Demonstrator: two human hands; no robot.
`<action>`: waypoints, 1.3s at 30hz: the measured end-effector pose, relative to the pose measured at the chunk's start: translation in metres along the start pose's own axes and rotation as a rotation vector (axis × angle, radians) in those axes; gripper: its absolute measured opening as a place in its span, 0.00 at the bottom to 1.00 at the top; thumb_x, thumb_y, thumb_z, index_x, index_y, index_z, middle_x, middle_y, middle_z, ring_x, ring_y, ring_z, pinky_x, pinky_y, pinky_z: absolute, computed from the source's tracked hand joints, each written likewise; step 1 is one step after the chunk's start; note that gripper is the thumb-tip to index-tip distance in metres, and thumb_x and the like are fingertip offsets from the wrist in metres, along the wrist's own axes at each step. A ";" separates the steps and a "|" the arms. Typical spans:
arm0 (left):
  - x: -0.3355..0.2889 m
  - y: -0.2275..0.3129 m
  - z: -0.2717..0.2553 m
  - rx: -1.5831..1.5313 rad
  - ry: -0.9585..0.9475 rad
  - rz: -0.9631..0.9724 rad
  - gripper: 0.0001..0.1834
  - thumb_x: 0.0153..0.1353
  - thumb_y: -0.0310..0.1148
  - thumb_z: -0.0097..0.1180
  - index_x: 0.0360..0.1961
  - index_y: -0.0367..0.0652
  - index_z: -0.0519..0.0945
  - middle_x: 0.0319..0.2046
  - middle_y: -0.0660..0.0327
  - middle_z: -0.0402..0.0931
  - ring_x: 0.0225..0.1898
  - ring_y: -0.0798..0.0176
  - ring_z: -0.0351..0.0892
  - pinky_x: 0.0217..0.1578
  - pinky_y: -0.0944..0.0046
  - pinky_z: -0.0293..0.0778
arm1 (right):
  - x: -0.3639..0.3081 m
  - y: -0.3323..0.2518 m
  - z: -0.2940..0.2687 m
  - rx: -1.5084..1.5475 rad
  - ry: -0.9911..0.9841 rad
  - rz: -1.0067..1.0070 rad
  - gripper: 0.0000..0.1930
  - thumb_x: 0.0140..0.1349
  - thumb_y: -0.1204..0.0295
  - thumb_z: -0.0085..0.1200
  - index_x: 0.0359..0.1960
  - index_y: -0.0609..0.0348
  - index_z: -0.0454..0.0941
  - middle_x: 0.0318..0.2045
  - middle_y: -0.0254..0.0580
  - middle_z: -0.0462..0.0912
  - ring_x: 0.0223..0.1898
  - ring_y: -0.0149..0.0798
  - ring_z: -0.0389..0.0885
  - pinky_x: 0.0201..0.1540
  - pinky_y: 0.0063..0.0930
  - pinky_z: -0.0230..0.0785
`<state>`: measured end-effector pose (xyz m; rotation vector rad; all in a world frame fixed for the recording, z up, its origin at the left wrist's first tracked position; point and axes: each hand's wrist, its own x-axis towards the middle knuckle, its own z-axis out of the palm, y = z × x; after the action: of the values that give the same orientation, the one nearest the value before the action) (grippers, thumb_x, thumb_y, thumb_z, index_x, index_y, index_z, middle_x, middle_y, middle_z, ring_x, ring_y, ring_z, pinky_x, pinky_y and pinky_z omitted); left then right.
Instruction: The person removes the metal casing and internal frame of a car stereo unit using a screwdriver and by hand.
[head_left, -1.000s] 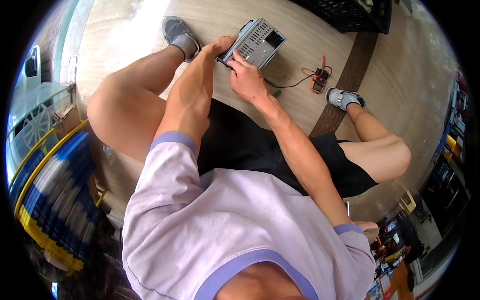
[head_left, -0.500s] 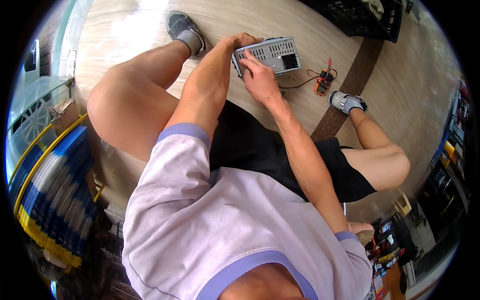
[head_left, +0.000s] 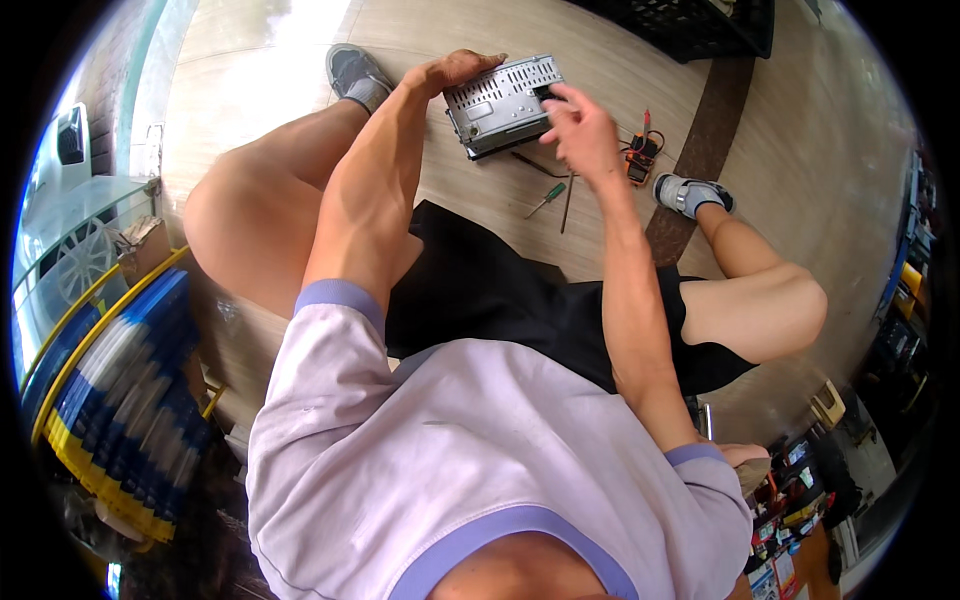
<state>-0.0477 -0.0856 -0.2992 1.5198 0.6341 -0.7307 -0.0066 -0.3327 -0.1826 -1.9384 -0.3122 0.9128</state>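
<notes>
A silver metal car stereo unit [head_left: 505, 95], a box with rows of slots in its top, is tilted above the floor between my feet. My left hand [head_left: 462, 68] grips its far left edge, thumb along the top and fingers hidden behind. Close to the box's right end is my right hand [head_left: 588, 138], slightly blurred, with fingers apart and nothing visible in them. Its fingertips cover part of a dark patch on the casing; contact is unclear. On the floor nearby lie a green-handled screwdriver [head_left: 546, 200], a thin dark rod [head_left: 567, 205] and an orange multimeter [head_left: 641, 158].
A black plastic crate [head_left: 690, 35] stands at the far right. To the left, blue and yellow packages [head_left: 130, 400] fill a yellow-framed rack beside a glass case [head_left: 95, 210]. Various goods [head_left: 800, 500] crowd the lower right. My shoes [head_left: 358, 75] flank the work.
The stereo has shifted left and away, its angle changed. My right hand has come off its left part and moved to its right end. The screwdriver and rod are now uncovered.
</notes>
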 end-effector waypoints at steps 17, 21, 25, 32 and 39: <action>-0.059 0.019 0.078 0.884 0.482 0.351 0.60 0.42 0.73 0.68 0.64 0.34 0.71 0.51 0.42 0.81 0.54 0.42 0.80 0.55 0.49 0.74 | -0.002 -0.077 -0.120 0.002 0.638 -0.386 0.23 0.76 0.55 0.49 0.56 0.65 0.77 0.40 0.48 0.89 0.35 0.36 0.87 0.30 0.29 0.79; -0.072 0.012 0.103 0.938 0.672 0.421 0.60 0.43 0.69 0.71 0.69 0.41 0.66 0.56 0.48 0.78 0.59 0.44 0.76 0.59 0.46 0.69 | -0.020 -0.110 -0.109 -0.147 0.653 -0.397 0.26 0.77 0.49 0.44 0.52 0.63 0.79 0.35 0.48 0.89 0.30 0.37 0.87 0.32 0.34 0.78; -0.072 0.010 0.124 0.923 0.652 0.372 0.62 0.42 0.72 0.68 0.73 0.49 0.61 0.62 0.52 0.72 0.64 0.46 0.69 0.66 0.40 0.57 | -0.031 -0.104 -0.109 -0.210 0.680 -0.432 0.25 0.77 0.50 0.44 0.52 0.61 0.79 0.33 0.47 0.89 0.30 0.37 0.88 0.31 0.32 0.79; -0.074 -0.003 0.140 0.985 0.805 0.504 0.55 0.47 0.71 0.65 0.74 0.60 0.62 0.58 0.54 0.74 0.60 0.49 0.71 0.65 0.42 0.56 | -0.044 -0.063 -0.069 -0.068 0.638 -0.444 0.18 0.75 0.60 0.51 0.50 0.64 0.80 0.30 0.50 0.87 0.28 0.45 0.87 0.32 0.38 0.80; -0.065 -0.010 0.146 0.882 0.943 0.597 0.47 0.51 0.72 0.60 0.69 0.63 0.71 0.51 0.57 0.78 0.54 0.53 0.74 0.64 0.44 0.57 | -0.058 -0.021 -0.042 -0.103 0.552 -0.520 0.19 0.73 0.61 0.57 0.55 0.64 0.79 0.36 0.40 0.90 0.33 0.29 0.88 0.36 0.21 0.80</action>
<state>-0.1089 -0.2282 -0.2600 2.7421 0.4775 0.2949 -0.0142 -0.3810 -0.1262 -1.9742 -0.5052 0.0175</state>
